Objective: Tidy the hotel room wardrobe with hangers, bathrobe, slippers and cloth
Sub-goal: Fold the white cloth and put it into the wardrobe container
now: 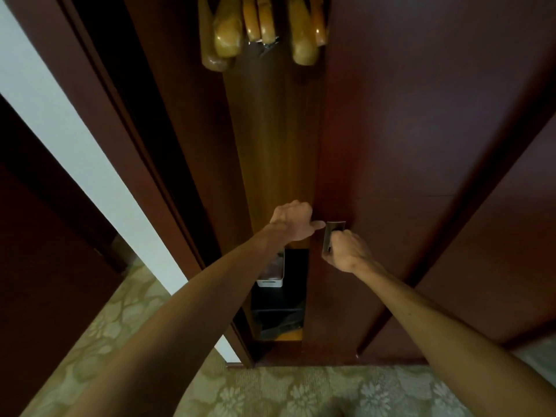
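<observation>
Mostly hidden wardrobe interior, left hand curled round door edge, right hand gripping metal handle.

You face dark reddish-brown wooden wardrobe door; white wall strip left; beige floral-patterned carpet underfoot; dim light.

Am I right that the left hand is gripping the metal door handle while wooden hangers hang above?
Not quite: the head view shows the right hand gripping the metal door handle; the left hand holds the door's edge. Wooden hangers do hang above.
</observation>
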A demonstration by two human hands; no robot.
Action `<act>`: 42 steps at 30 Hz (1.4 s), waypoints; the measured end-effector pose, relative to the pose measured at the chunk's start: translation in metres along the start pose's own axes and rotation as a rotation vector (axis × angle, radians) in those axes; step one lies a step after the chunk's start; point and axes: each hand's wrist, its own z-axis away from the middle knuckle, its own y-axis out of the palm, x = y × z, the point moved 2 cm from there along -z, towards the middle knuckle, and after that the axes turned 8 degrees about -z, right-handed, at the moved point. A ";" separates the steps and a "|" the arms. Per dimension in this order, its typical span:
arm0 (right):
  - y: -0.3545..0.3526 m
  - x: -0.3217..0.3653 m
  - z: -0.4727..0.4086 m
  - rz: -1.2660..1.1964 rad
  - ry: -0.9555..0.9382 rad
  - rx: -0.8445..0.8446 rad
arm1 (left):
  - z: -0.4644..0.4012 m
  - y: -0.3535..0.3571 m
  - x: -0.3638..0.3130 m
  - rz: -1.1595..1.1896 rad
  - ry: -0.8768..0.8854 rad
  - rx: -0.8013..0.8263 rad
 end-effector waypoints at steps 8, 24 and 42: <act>0.022 0.062 -0.003 -0.021 -0.005 0.042 | 0.029 0.005 0.055 -0.023 -0.045 -0.016; 0.061 0.150 -0.011 -0.068 -0.056 0.095 | 0.085 0.007 0.117 -0.057 -0.298 -0.120; 0.084 0.205 -0.016 -0.040 -0.264 0.152 | 0.095 -0.011 0.124 -0.347 -0.318 -0.067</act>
